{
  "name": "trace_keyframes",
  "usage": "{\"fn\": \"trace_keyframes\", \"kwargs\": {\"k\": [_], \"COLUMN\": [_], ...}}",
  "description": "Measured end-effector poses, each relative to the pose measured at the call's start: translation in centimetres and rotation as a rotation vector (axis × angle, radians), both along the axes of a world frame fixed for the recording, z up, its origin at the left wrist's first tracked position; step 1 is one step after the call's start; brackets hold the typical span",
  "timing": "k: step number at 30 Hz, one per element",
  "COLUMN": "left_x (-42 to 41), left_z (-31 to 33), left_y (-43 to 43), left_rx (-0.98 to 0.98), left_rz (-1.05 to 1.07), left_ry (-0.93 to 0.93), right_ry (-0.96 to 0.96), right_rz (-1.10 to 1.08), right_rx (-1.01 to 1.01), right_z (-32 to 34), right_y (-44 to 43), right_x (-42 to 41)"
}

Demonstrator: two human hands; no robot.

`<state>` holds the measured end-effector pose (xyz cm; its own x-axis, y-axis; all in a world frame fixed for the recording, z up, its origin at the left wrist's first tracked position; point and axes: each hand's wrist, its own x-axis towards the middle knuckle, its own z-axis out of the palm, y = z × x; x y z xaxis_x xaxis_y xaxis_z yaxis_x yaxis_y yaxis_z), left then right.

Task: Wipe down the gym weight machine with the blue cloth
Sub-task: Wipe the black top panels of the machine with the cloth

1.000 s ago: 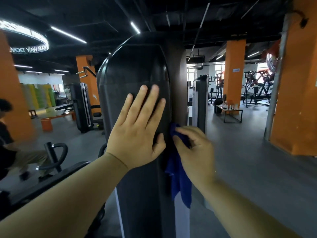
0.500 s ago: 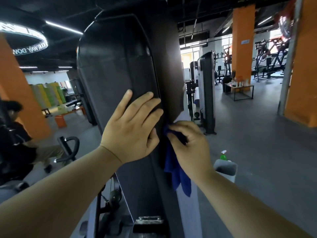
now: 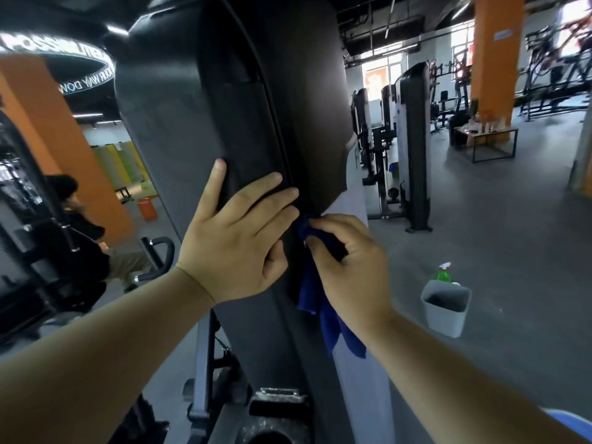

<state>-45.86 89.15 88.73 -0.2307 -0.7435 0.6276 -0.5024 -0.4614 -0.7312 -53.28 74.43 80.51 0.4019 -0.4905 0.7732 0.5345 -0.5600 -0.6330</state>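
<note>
Along the machine [image 3: 198,107] edge, just past the flat left hand [image 3: 234,248], the right hand [image 3: 349,267] curls fingers round the cloth [image 3: 312,293], limp and light, tail hanging below the knuckles, probably best held wadded.

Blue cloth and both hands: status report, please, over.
Left hand rests on black shroud. Right hand grips blue cloth against its side. Nothing in the way.
</note>
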Motion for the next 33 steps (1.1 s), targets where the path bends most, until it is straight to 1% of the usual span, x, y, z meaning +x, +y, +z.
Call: {"fn": "trace_keyframes", "kwargs": {"k": [2,7,10,14,17,21,24,26,28,31,33], "left_x": [0.0,0.0,-0.1,0.1,0.3,0.6,0.8,0.8,0.9,1.2,1.5], "left_z": [0.2,-0.3,-0.7,-0.8,-1.8,-3.8,-3.9,-3.8,-4.4,-5.6,-5.9], "left_y": [0.0,-0.1,0.0,0.2,0.3,0.6,0.6,0.5,0.6,0.9,0.9], "left_rx": [0.007,0.026,0.064,0.09,0.144,0.249,0.254,0.248,0.291,0.399,0.405], "left_rz": [0.006,0.046,0.082,0.064,0.053,0.028,0.006,-0.021,-0.051,-0.072,-0.085], "left_ry": [-0.012,-0.047,-0.058,-0.059,-0.095,-0.094,-0.106,-0.108,-0.113,-0.127,-0.136], "right_ry": [0.02,0.147,0.201,0.177,0.187,0.271,0.214,0.172,0.171,0.294,0.375], "right_rz": [0.006,-0.024,0.008,0.027,-0.027,-0.059,-0.112,-0.12,-0.136,-0.205,-0.221], "right_rx": [-0.017,-0.001,0.04,0.086,0.106,0.201,0.249,0.321,0.384,0.405,0.441], "right_z": [-0.7,-7.6,-7.1,-5.1,-6.6,-9.1,-8.6,-8.6,-10.2,-14.6,-16.8], "right_y": [-0.1,0.1,-0.3,0.8,1.5,2.5,3.1,3.5,4.4,5.3,5.6], "right_x": [-0.2,-1.4,-1.6,-1.7,-1.6,-2.6,-2.2,-1.8,-1.7,-2.3,-2.9]}}
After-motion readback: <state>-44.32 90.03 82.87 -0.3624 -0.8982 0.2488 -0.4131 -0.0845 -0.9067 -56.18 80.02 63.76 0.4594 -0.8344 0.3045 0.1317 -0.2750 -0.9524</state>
